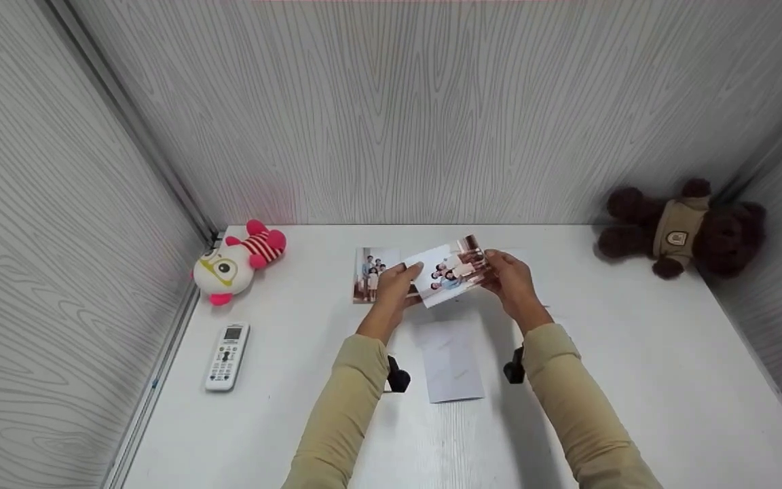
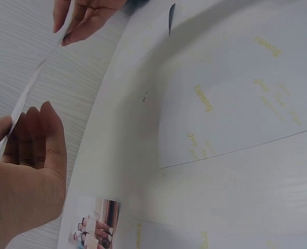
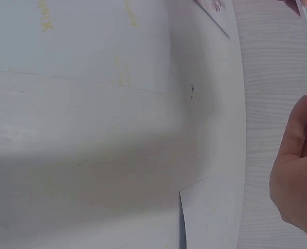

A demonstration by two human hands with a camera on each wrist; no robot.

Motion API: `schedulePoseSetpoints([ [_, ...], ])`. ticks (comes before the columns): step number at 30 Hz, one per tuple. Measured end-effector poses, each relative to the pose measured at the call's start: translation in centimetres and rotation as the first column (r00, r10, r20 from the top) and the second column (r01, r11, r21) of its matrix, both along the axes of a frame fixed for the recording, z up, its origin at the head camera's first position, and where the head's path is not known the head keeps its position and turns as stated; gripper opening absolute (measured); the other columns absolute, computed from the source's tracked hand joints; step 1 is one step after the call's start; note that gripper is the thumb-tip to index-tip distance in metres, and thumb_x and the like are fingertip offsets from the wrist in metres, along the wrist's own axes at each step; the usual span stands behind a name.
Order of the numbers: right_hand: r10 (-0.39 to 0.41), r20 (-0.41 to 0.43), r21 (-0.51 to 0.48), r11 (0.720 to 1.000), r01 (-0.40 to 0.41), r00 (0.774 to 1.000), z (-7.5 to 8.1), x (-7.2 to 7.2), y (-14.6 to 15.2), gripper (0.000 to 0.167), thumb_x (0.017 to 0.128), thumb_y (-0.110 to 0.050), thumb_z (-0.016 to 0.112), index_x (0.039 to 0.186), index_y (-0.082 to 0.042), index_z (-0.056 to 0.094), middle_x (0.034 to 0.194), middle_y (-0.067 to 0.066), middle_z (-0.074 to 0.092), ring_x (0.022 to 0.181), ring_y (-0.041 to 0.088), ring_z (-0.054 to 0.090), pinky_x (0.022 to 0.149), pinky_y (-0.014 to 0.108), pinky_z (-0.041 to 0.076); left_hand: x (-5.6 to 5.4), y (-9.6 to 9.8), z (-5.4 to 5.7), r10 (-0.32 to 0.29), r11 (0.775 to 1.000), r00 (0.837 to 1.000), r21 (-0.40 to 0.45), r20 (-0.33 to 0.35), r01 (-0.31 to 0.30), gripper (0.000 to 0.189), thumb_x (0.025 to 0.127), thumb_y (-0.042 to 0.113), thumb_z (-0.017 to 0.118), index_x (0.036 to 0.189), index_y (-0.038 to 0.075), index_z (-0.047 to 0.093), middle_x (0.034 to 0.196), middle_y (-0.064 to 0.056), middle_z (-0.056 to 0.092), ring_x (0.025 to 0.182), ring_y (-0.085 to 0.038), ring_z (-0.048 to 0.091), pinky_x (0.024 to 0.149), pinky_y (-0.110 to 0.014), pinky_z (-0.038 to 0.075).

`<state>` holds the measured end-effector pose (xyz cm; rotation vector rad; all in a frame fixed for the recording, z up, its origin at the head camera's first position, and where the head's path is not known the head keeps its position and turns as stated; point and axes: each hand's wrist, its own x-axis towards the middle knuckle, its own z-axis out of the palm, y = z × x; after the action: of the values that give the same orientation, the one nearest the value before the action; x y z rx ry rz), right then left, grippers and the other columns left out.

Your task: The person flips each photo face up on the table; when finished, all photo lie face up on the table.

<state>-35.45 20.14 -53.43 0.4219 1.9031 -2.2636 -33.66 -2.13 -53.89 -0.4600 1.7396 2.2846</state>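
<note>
Both hands hold a printed family photo [image 1: 447,273] up above the table, tilted, its picture side toward the head camera. My left hand [image 1: 394,293] pinches its left edge, thumb on the picture and fingers behind. The opposite edge is gripped by my right hand [image 1: 512,282]. Edge-on, the same photo [image 2: 31,85] shows as a thin strip between the two hands in the left wrist view. Beside the left hand a second family photo [image 1: 368,277] lies on the table. Below the hands is a white sheet [image 1: 453,363], face down, with yellow lettering visible in the left wrist view.
Another pale sheet [image 3: 205,218] lies under the right hand, one edge lifted. On the left are a white remote control [image 1: 228,356] and a pink-and-white stuffed toy [image 1: 235,265]. A brown teddy bear [image 1: 683,227] lies at the back right. Grey wood-grain panels [image 1: 404,109] wall the table.
</note>
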Motion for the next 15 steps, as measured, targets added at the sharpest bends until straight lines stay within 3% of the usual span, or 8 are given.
schedulePoseSetpoints([
  [5, 0.065, 0.042, 0.010, 0.998, -0.065, 0.997, 0.5, -0.2, 0.4, 0.044, 0.106, -0.025, 0.054, 0.145, -0.004, 0.051, 0.096, -0.002, 0.062, 0.079, 0.009, 0.061, 0.072, 0.022, 0.057, -0.4, -0.2, 0.3, -0.026, 0.999, 1.000, -0.030, 0.017, 0.027, 0.049, 0.098, 0.027, 0.067, 0.140, 0.003, 0.057, 0.117, -0.011, 0.067, 0.095, -0.018, 0.068, 0.080, -0.033, 0.061],
  [8, 0.087, 0.061, -0.006, 0.996, -0.087, 0.994, 1.2, 0.2, 0.4, 0.046, 0.106, -0.019, 0.053, 0.149, -0.002, 0.047, 0.098, -0.001, 0.064, 0.080, 0.010, 0.062, 0.073, 0.023, 0.057, -0.6, -0.3, 0.2, -0.038, 0.998, 0.999, -0.042, 0.023, 0.039, 0.053, 0.097, 0.027, 0.069, 0.143, 0.003, 0.054, 0.116, -0.010, 0.068, 0.092, -0.017, 0.069, 0.077, -0.031, 0.061],
  [10, 0.085, 0.066, -0.010, 0.996, -0.084, 0.994, 1.0, 0.2, 0.4, 0.045, 0.106, -0.016, 0.052, 0.149, -0.002, 0.047, 0.096, -0.001, 0.065, 0.079, 0.009, 0.063, 0.072, 0.022, 0.058, -0.5, -0.3, 0.1, -0.038, 0.999, 0.999, -0.036, 0.025, 0.039, 0.058, 0.097, 0.026, 0.069, 0.146, 0.002, 0.051, 0.116, -0.009, 0.068, 0.091, -0.016, 0.069, 0.077, -0.030, 0.061],
  [15, 0.062, 0.054, -0.023, 0.998, -0.061, 0.997, -0.1, -0.1, 0.6, 0.040, 0.107, -0.014, 0.050, 0.143, 0.001, 0.049, 0.097, -0.002, 0.068, 0.080, 0.010, 0.064, 0.075, 0.024, 0.059, -0.5, 0.0, -0.1, -0.004, 1.000, 1.000, 0.029, 0.023, 0.003, 0.049, 0.096, 0.023, 0.071, 0.139, 0.002, 0.058, 0.112, -0.007, 0.065, 0.089, -0.014, 0.066, 0.074, -0.028, 0.060],
])
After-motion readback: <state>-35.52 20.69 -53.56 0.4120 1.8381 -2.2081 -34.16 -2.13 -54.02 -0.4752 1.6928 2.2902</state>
